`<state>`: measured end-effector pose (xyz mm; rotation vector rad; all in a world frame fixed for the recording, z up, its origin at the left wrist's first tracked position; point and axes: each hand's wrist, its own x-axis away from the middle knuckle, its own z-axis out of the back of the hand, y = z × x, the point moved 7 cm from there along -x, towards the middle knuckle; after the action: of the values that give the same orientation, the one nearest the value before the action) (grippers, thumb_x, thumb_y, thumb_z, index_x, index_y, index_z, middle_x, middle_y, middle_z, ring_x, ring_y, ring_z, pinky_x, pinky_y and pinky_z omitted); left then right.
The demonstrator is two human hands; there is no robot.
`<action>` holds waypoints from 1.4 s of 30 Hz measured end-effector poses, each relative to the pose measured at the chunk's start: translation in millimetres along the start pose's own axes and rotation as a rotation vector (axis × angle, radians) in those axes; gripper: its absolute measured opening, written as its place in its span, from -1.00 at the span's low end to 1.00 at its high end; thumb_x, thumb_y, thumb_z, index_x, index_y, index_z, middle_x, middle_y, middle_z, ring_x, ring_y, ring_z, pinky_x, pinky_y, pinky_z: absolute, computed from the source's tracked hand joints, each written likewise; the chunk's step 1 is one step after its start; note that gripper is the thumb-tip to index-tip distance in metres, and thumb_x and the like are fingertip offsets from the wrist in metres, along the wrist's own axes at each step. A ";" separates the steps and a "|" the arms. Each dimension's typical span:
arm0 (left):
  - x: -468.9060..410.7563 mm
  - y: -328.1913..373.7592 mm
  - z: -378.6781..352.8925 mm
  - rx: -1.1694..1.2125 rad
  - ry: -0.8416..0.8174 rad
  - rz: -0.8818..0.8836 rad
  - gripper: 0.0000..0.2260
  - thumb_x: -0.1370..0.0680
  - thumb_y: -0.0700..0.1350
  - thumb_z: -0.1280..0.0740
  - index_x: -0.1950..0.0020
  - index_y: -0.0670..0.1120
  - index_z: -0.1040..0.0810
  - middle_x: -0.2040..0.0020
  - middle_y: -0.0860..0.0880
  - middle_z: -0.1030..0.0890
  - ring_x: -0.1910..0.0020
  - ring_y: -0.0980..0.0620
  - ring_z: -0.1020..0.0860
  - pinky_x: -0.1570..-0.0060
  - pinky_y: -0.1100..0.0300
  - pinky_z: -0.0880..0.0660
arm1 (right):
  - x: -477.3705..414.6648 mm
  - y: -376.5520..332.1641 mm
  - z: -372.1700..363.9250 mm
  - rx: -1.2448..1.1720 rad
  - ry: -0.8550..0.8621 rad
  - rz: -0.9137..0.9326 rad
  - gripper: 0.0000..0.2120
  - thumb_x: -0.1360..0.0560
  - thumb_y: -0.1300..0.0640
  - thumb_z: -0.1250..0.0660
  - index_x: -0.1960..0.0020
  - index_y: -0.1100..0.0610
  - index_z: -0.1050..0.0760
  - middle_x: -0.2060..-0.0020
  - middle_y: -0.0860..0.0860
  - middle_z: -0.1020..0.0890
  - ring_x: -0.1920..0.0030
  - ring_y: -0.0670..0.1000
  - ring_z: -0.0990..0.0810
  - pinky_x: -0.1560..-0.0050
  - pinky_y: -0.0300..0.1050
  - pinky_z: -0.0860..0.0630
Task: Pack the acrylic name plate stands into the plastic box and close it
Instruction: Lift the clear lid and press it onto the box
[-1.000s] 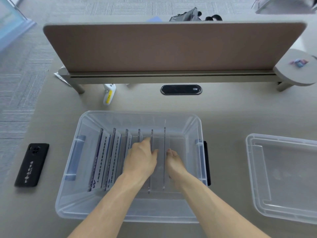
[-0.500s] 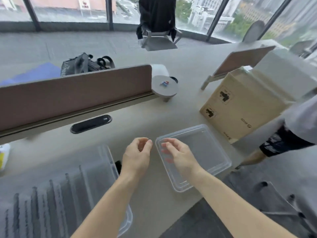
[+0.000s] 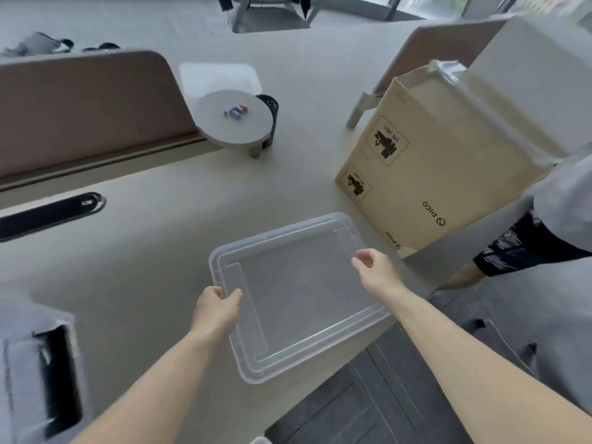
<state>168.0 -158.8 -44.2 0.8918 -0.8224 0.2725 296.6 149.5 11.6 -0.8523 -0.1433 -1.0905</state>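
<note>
The clear lid lies flat at the worktop's near edge between both hands, the left hand gripping its left rim, the right hand loosely curled over its right rim, holding nothing, beside a cardboard box

Clear plastic lid flat on the bench, box off to the left

The lid is a see-through rectangle with rounded corners and a stepped rim, lying skewed near the bench's front edge, one corner just over it. The plastic box shows only as a blurred translucent corner with a dark side latch at lower left; its contents cannot be made out
</note>
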 end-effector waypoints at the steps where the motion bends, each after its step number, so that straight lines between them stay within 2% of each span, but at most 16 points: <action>1: -7.0 -1.4 -5.6 -0.004 0.020 0.022 -0.47 -0.63 0.03 -0.32 -0.54 -0.16 -0.34 -0.44 -0.13 -0.46 -0.38 -0.19 -0.47 -0.29 -0.02 -0.41 | -13.0 7.5 2.9 0.024 0.001 -0.008 -0.60 -0.60 0.05 -0.30 -0.40 0.17 -0.46 -0.28 0.06 -0.59 -0.30 0.08 -0.54 -0.34 0.01 -0.45; 4: -27.8 -5.7 -13.7 -0.034 0.120 0.045 -0.46 -0.58 0.03 -0.35 -0.48 -0.18 -0.36 -0.40 -0.20 -0.47 -0.30 -0.25 -0.51 -0.31 -0.10 -0.48 | -47.3 26.5 4.9 0.124 -0.005 -0.021 -0.51 -0.60 0.01 -0.29 -0.48 0.16 -0.37 -0.41 0.10 -0.49 -0.39 0.12 -0.48 -0.38 0.04 -0.41; 7: -43.1 -12.7 -12.3 -0.059 0.237 0.077 -0.45 -0.58 -0.03 -0.37 -0.49 -0.20 -0.32 -0.41 -0.25 -0.39 -0.31 -0.27 -0.50 -0.27 -0.03 -0.46 | -70.8 41.1 2.5 0.192 -0.006 -0.044 -0.43 -0.61 0.01 -0.29 -0.55 0.16 -0.25 -0.49 0.14 -0.38 -0.46 0.17 -0.39 -0.41 0.08 -0.36; 11: -57.8 -16.6 -12.2 -0.049 0.274 0.049 -0.74 -0.56 -0.11 -0.39 -0.21 -0.15 -0.50 -0.08 -0.12 -0.60 0.00 -0.15 -0.59 -0.03 0.06 -0.51 | -89.1 57.3 -8.4 0.215 -0.007 -0.104 -0.38 -0.60 0.03 -0.30 -0.57 0.18 -0.20 -0.51 0.16 -0.32 -0.48 0.20 -0.34 -0.45 0.10 -0.31; 15: -64.4 -15.5 -5.5 0.079 0.328 0.013 -0.81 -0.57 -0.13 -0.40 -0.17 -0.13 -0.62 -0.02 -0.07 -0.68 0.06 -0.09 -0.60 0.01 0.11 -0.50 | -97.5 61.2 -16.1 0.185 0.067 -0.150 -0.37 -0.57 -0.02 -0.33 -0.54 0.21 -0.26 -0.45 0.21 -0.36 -0.44 0.25 -0.38 -0.45 0.10 -0.33; 18: -63.2 -11.3 11.0 0.200 0.379 -0.028 -0.86 -0.64 -0.06 -0.33 -0.07 -0.06 -0.67 0.08 -0.04 -0.69 0.20 0.00 -0.59 0.15 0.19 -0.47 | -94.6 51.7 -18.6 0.128 0.111 -0.139 -0.42 -0.58 -0.03 -0.30 -0.51 0.21 -0.32 -0.44 0.21 -0.39 -0.41 0.26 -0.42 -0.43 0.12 -0.35; 20: -60.8 -4.8 30.2 0.292 0.409 -0.074 -0.84 -0.65 -0.03 -0.32 -0.08 -0.03 -0.68 0.11 -0.01 -0.67 0.17 0.01 -0.58 0.06 0.16 -0.48 | -87.8 34.4 -18.9 0.080 0.137 -0.088 -0.49 -0.60 -0.02 -0.26 -0.47 0.20 -0.39 -0.41 0.22 -0.43 -0.37 0.26 -0.46 -0.38 0.08 -0.40; 22: -57.6 6.6 53.1 0.383 0.420 -0.129 -0.81 -0.66 -0.05 -0.30 -0.01 -0.09 -0.67 0.22 -0.01 -0.60 0.21 0.00 -0.53 0.13 0.16 -0.48 | -77.4 10.1 -17.6 0.011 0.158 -0.040 -0.58 -0.61 -0.01 -0.24 -0.39 0.18 -0.48 -0.34 0.21 -0.50 -0.29 0.23 -0.51 -0.25 -0.01 -0.43; 25: -42.7 27.1 95.5 0.512 0.433 -0.179 -0.79 -0.70 -0.14 -0.24 0.11 -0.08 -0.56 0.26 -0.01 -0.52 0.32 0.04 -0.51 0.45 0.38 -0.48 | -53.4 -33.0 -13.3 -0.077 0.171 0.031 -0.71 -0.62 0.00 -0.22 -0.24 0.13 -0.53 -0.21 0.15 -0.58 -0.14 0.17 -0.56 -0.07 -0.09 -0.42; 26: -33.7 33.7 112.7 0.548 0.440 -0.198 -0.82 -0.70 -0.14 -0.23 0.05 -0.08 -0.57 0.24 -0.01 -0.53 0.31 0.07 -0.52 0.45 0.42 -0.49 | -43.4 -49.4 -12.4 -0.100 0.169 0.062 -0.78 -0.63 0.02 -0.20 -0.17 0.10 -0.52 -0.12 0.11 -0.59 -0.06 0.13 -0.55 -0.02 -0.11 -0.40; 28: -12.3 43.0 151.9 0.599 0.455 -0.241 -0.87 -0.70 -0.11 -0.24 -0.10 -0.07 -0.58 0.20 0.02 -0.55 0.28 0.09 -0.55 0.34 0.36 -0.53 | -17.6 -84.5 -13.3 -0.146 0.143 0.116 -0.89 -0.65 0.06 -0.19 -0.10 0.04 -0.46 0.03 0.03 -0.56 0.05 0.06 -0.51 0.03 -0.14 -0.37; 32: 36.3 41.5 248.4 0.696 0.533 -0.332 -0.86 -0.70 -0.12 -0.26 -0.17 -0.09 -0.58 0.18 0.02 -0.59 0.29 0.09 -0.57 0.25 0.27 -0.51 | 37.0 -158.7 -31.6 -0.226 0.098 0.248 -0.82 -0.66 0.06 -0.18 -0.15 0.08 -0.51 0.11 -0.02 -0.58 0.07 0.05 -0.54 0.06 -0.11 -0.40; 34: 61.6 30.7 301.6 0.726 0.570 -0.368 -0.85 -0.69 -0.08 -0.28 -0.16 -0.10 -0.58 0.19 0.01 -0.59 0.32 0.09 -0.56 0.25 0.25 -0.49 | 68.9 -195.5 -49.6 -0.267 0.067 0.290 -0.84 -0.65 0.04 -0.19 0.03 0.07 -0.48 0.28 -0.05 -0.52 0.17 0.07 -0.50 0.14 -0.06 -0.40; 37: 96.7 4.1 383.2 0.765 0.612 -0.414 -0.85 -0.68 -0.04 -0.30 -0.14 -0.08 -0.60 0.22 0.01 -0.56 0.45 0.19 -0.54 0.38 0.34 -0.50 | 126.6 -249.4 -83.5 -0.363 -0.002 0.348 -0.75 -0.63 0.05 -0.20 0.21 0.06 -0.42 0.36 -0.01 -0.49 0.22 0.08 -0.47 0.18 -0.01 -0.40; 39: 123.0 -15.0 433.6 0.821 0.637 -0.438 -0.86 -0.67 -0.06 -0.31 -0.07 -0.09 -0.62 0.24 0.00 -0.55 0.46 0.19 -0.52 0.46 0.40 -0.48 | 172.9 -282.6 -107.1 -0.466 -0.076 0.388 -0.71 -0.66 0.00 -0.14 0.16 0.10 -0.48 0.35 0.01 -0.49 0.27 0.07 -0.45 0.25 -0.07 -0.37; 42: 167.8 -42.1 494.4 0.937 0.696 -0.475 -0.82 -0.65 0.00 -0.33 0.04 -0.05 -0.66 0.23 -0.04 -0.59 0.35 0.10 -0.53 0.34 0.32 -0.52 | 239.3 -319.4 -141.0 -0.577 -0.227 0.380 -0.47 -0.66 -0.22 0.03 0.03 0.14 -0.54 0.32 0.04 -0.48 0.31 0.01 -0.42 0.24 -0.11 -0.34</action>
<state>45.9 -588.5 229.4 1.6915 0.2343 0.5209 108.9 -176.7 205.2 -1.4557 0.1511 -0.6744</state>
